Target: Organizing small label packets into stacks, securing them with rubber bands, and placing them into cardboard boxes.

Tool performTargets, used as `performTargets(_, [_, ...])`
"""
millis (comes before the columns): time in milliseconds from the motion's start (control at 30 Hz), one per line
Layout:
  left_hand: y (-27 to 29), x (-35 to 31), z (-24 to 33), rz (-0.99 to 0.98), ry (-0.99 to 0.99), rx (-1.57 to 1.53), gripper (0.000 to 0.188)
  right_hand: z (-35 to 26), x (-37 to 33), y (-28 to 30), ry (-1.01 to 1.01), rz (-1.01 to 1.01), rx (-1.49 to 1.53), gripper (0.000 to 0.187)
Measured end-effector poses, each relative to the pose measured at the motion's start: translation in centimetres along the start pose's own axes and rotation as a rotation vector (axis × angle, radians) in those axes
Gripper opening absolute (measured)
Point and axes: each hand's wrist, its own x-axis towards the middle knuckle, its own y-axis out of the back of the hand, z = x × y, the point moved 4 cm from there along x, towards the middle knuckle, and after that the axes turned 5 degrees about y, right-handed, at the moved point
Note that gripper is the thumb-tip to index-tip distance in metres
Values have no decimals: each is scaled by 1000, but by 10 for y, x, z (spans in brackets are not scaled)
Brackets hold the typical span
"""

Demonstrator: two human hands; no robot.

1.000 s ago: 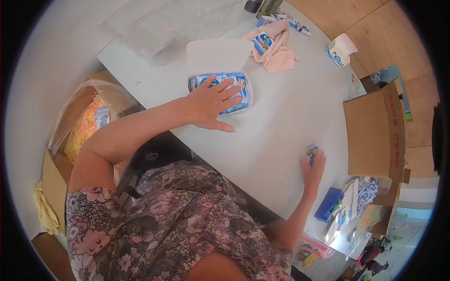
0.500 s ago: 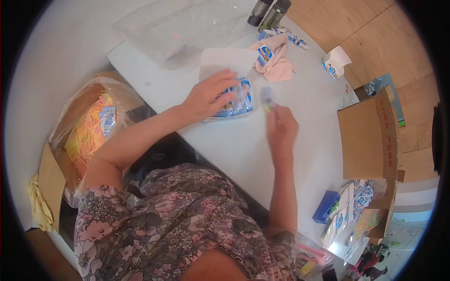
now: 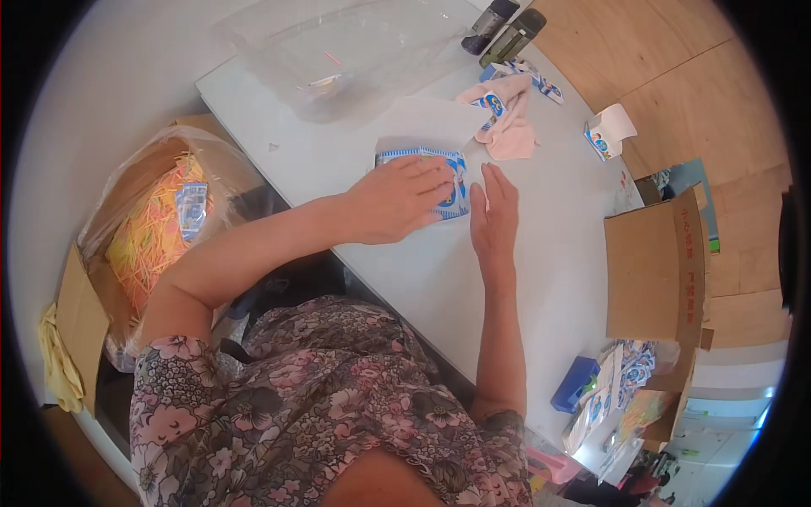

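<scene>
A flat blue-and-white printed packet (image 3: 459, 188) lies on the white table (image 3: 422, 279). My left hand (image 3: 397, 198) rests palm down across it, fingers stretched out, hiding much of its middle and lower left. Just to the right of the packet is my right hand (image 3: 496, 211), held on edge with fingers extended and nothing visible in it. Its fingertips are close to the packet's right side; whether they touch it I cannot tell. Beyond the packet lies a white sheet or flap (image 3: 427, 118).
A pink cloth (image 3: 511, 135) with a small printed packet lies at the far right, near two dark bottles (image 3: 514, 38). Clear plastic (image 3: 338, 51) covers the far left. A carton of orange-yellow strips (image 3: 156, 228) stands left. Right are an open small box (image 3: 606, 135) and cardboard box (image 3: 646, 270).
My right hand no longer shows the small blurred item it carried, and has straightened its fingers beside the packet. My left hand has moved right, flattening over the packet. The view has shifted slightly.
</scene>
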Motion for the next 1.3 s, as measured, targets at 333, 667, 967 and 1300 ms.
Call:
performTargets(333, [-52,1,-14,-324,49,245,61,19,-11,-50,-387,-204,1025,64])
performTargets(667, [-26,5,-29,-72,208,-573,49,9,-6,-38,128,-321,106,68])
performTargets(967, [-56,16,-16,-257,-143,-231,82,20,-41,-36,-284,-146,870,57])
performTargets(1300, [-48,15,-11,-553,-379,-204,98,76,74,-51,-560,-510,1665,58])
